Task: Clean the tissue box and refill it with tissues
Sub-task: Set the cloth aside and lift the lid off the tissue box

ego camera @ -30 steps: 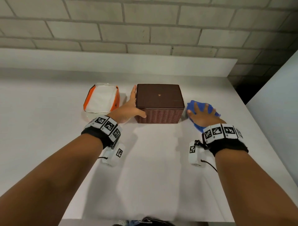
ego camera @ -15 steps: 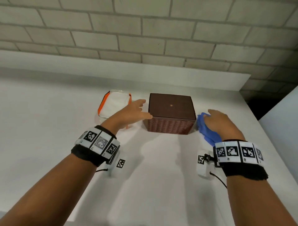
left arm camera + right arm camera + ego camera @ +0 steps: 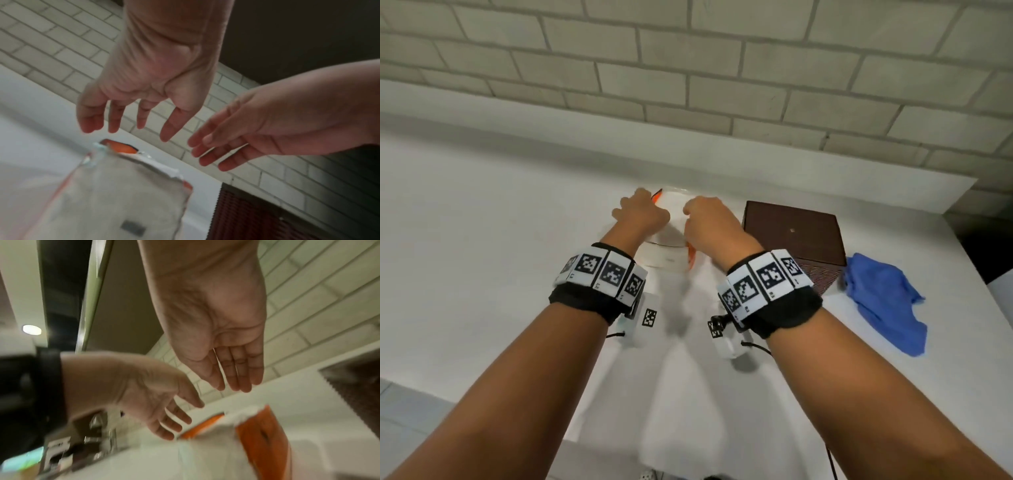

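Note:
The tissue pack point(image 3: 667, 236), white in clear wrap with orange sides, lies on the white counter point(image 3: 482, 240), left of the brown woven tissue box point(image 3: 792, 234). The box stands with its plain brown face up. My left hand point(image 3: 640, 212) hovers over the pack's far left corner and my right hand point(image 3: 709, 222) over its right side. In the left wrist view the left hand point(image 3: 144, 91) has straight, spread fingers above the pack point(image 3: 123, 194), not touching it. The right wrist view shows the right hand point(image 3: 226, 353) flat and empty above the pack point(image 3: 216, 451).
A crumpled blue cloth point(image 3: 883, 301) lies on the counter right of the box. A low white ledge point(image 3: 688, 161) and a brick wall point(image 3: 688, 68) stand behind. The counter's right edge point(image 3: 983, 274) is close to the cloth, its front edge near my forearms.
My left hand has left the box's side and my right hand has let go of the blue cloth. Both have moved left, over the tissue pack. The view has swung left.

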Action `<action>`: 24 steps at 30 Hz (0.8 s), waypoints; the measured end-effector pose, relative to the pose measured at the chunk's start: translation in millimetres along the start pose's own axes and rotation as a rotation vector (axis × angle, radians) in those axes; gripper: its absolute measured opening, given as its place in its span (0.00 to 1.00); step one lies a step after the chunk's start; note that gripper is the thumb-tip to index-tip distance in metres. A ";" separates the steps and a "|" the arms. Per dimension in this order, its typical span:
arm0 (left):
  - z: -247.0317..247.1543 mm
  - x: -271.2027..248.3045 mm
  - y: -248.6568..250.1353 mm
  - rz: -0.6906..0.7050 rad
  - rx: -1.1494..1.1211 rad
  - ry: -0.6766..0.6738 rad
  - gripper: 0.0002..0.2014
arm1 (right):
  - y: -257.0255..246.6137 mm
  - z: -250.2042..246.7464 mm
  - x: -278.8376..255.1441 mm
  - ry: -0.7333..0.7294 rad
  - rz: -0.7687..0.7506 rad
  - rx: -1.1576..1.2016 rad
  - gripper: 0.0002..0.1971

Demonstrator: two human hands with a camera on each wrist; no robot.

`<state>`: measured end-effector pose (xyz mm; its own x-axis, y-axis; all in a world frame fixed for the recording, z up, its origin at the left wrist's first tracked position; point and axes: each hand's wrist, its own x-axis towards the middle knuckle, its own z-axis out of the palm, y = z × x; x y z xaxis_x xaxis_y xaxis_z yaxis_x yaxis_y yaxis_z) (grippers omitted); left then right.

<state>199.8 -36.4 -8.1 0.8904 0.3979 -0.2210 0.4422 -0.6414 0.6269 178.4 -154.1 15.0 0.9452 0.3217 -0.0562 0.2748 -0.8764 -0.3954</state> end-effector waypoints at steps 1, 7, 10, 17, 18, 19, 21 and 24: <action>-0.3 0.4 -3.3 -0.020 -0.018 -0.027 0.28 | -3.6 6.8 4.0 -0.032 -0.018 -0.023 0.18; 1.7 2.4 -17.1 0.011 -0.070 -0.003 0.28 | -4.2 16.4 13.0 -0.030 0.050 -0.160 0.10; 6.4 -2.2 -5.2 0.185 -0.037 0.057 0.25 | 19.6 -3.9 13.5 0.078 0.229 -0.198 0.16; 50.8 -25.4 49.8 0.355 -0.009 -0.442 0.33 | 91.8 -47.7 7.1 -0.156 0.492 -0.211 0.18; 55.9 -25.3 52.7 0.355 0.026 -0.512 0.40 | 95.4 -50.8 4.9 -0.198 0.464 -0.203 0.20; 59.9 -24.6 53.8 0.361 0.065 -0.567 0.47 | 98.6 -53.1 2.5 -0.237 0.445 -0.196 0.24; 65.1 -21.1 50.5 0.372 0.104 -0.645 0.56 | 102.0 -56.8 -3.9 -0.311 0.410 -0.207 0.35; 70.1 -19.0 41.5 0.382 0.040 -0.726 0.64 | 113.4 -61.5 -10.5 -0.345 0.412 -0.234 0.44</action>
<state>208.8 -116.6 -30.2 0.8220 -0.3675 -0.4351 0.0863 -0.6749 0.7329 210.4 -278.9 27.1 0.8809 0.0014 -0.4733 -0.0343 -0.9972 -0.0668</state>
